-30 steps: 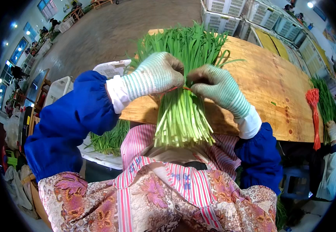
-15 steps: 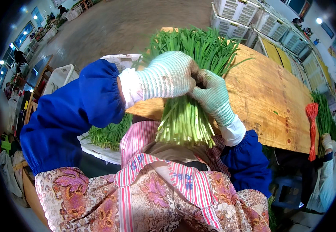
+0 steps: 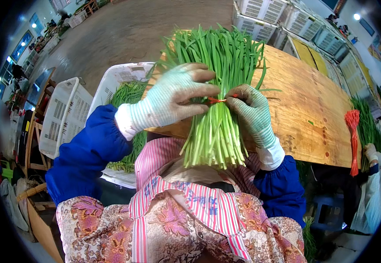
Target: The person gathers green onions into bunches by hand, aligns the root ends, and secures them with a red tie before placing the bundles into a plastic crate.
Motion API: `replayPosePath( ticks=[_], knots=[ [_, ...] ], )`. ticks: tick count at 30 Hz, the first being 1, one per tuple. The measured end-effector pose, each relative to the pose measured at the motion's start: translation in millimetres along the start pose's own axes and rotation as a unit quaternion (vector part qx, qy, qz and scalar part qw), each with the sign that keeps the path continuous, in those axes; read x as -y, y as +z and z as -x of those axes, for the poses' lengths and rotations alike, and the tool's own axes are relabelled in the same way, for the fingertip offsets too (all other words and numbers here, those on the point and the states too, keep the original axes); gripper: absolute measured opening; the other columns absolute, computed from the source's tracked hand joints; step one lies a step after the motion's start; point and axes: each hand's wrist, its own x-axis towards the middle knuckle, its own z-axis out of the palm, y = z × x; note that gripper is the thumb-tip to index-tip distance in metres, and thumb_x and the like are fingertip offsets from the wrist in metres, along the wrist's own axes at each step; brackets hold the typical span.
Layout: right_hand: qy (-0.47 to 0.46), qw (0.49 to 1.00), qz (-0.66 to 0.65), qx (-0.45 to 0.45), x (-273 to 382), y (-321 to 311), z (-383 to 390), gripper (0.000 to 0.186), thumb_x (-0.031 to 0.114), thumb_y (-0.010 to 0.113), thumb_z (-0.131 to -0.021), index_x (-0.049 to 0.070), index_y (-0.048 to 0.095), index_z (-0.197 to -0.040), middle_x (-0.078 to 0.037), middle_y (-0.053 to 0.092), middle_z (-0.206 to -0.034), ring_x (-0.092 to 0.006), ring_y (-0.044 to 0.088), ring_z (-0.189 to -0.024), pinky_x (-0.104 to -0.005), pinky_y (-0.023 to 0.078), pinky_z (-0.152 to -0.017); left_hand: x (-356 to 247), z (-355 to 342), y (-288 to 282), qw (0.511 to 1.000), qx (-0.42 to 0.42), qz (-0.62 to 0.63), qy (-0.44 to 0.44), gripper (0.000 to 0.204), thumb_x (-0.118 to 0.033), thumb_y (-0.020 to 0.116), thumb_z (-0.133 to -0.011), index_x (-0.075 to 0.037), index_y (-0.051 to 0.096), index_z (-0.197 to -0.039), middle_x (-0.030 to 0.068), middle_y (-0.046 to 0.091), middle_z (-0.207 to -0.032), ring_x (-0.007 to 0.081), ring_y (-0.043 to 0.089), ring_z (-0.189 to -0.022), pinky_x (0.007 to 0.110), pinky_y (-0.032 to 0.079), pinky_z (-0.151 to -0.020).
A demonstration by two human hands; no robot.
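A thick bunch of garlic chives [image 3: 217, 48] lies at the near edge of the wooden table [image 3: 304, 105], pale cut stems toward me and green leaves away. A thin red tie [image 3: 217, 101] runs around its middle. My left hand [image 3: 175, 93], in a striped, soiled knit glove, rests against the bunch's left side with fingers stretched apart, tips beside the tie. On the other side, my right hand [image 3: 254, 111], gloved alike, is closed in a pinch at the tie, where a bit of red shows by the fingers.
A bundle of red ties [image 3: 353, 140] hangs at the table's right edge. Beyond it a co-worker's gloved hand [image 3: 371, 152] touches more chives [image 3: 366, 127]. White crates [image 3: 63, 118] stand at left, one [image 3: 129, 70] holding chives. Stacked crates [image 3: 265, 13] line the far right.
My hands, earlier together over the bunch, have parted, uncovering the red tie. My left hand has moved left and opened its fingers; my right hand has shifted slightly right.
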Motion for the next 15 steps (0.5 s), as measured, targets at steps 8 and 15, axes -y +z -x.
replayPosePath(
  ticks=[8, 15],
  knots=[
    [0.029, 0.996, -0.086, -0.012, 5, -19, 16, 0.009, 0.004, 0.061, -0.081, 0.001, 0.058, -0.090, 0.000, 0.057, -0.076, -0.0058, 0.049, -0.069, -0.0193, 0.041, -0.061, 13, -64, 25, 0.981, 0.030, -0.011, 0.190, 0.018, -0.014, 0.066, -0.076, -0.007, 0.064, -0.093, 0.0123, 0.058, -0.108, 0.0358, 0.051, -0.112, 0.047, 0.036, -0.100],
    [0.031, 0.983, -0.176, -0.052, -4, -28, 27, 0.011, 0.002, 0.061, -0.081, 0.000, 0.058, -0.092, -0.002, 0.059, -0.082, -0.0079, 0.053, -0.074, -0.0213, 0.044, -0.067, 10, -77, 47, 0.958, 0.145, 0.246, -0.005, 0.014, -0.009, 0.060, -0.079, -0.004, 0.061, -0.092, 0.0101, 0.062, -0.101, 0.0233, 0.058, -0.100, 0.046, 0.024, -0.109]
  ],
)
